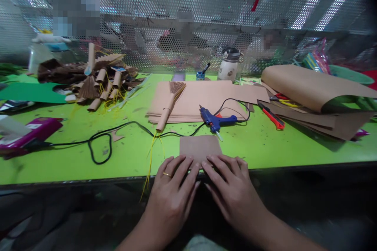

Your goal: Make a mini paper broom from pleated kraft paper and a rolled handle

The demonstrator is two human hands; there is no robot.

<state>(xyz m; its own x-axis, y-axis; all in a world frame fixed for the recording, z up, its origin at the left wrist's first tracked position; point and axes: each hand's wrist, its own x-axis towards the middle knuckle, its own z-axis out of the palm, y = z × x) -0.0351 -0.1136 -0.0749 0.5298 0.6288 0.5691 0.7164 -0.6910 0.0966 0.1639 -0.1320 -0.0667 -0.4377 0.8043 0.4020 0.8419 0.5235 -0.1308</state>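
A small rectangle of brown paper (200,145) lies flat at the table's front edge. Both my hands rest on its near part. The fingers of my left hand (173,188), with a ring on one, reach forward with their tips pressing on the paper's left side. My right hand (232,188) mirrors it on the right, fingers spread. Both thumbs hang lower, by the table edge, apart from the fingertips. Just beyond the paper lies a blue glue gun (216,119) with its glue stick showing. A pleated paper broom shape (167,111) with yellow strings lies to the left.
A stack of brown sheets (200,94) lies behind the glue gun. A red cutter (272,115) and a large curled sheet (312,86) are at right. A black cord (100,135) crosses leftward to a purple box (38,133). Paper rolls (103,86) are heaped at back left, a bottle (229,66) behind.
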